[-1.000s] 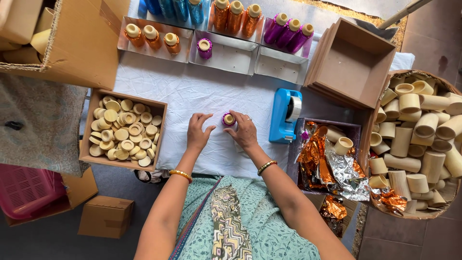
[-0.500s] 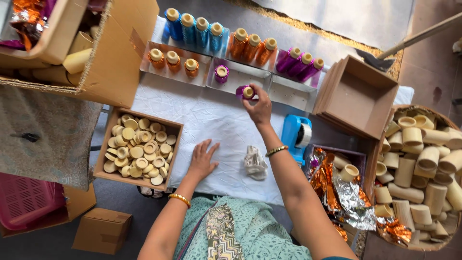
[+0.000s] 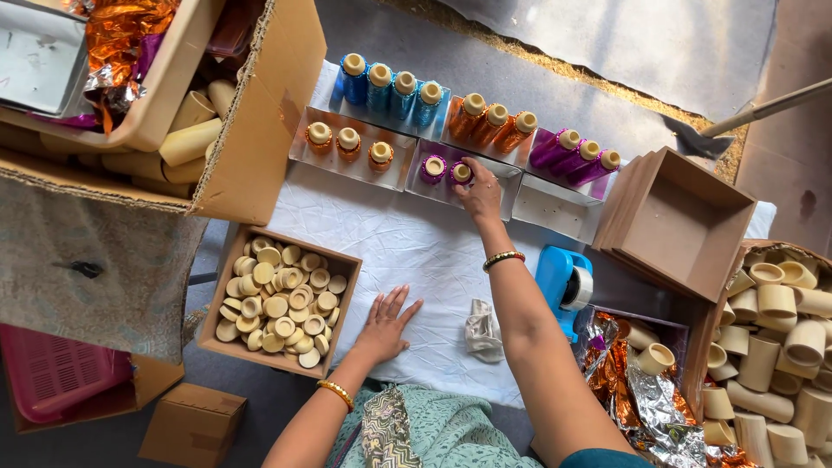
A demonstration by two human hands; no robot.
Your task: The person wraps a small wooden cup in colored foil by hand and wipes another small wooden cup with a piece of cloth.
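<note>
Right hand (image 3: 479, 192) seems to pinch the purple spool (image 3: 460, 172) in the upper-middle tray (image 3: 498, 186); seat it upright beside its twin (image 3: 433, 167); left hand (image 3: 385, 321) lies flat, empty

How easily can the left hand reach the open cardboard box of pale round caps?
Probably yes. The left hand lies flat on the white cloth, right beside the open cardboard box of pale round caps. Nothing stands between them, and the box has no lid.
</note>
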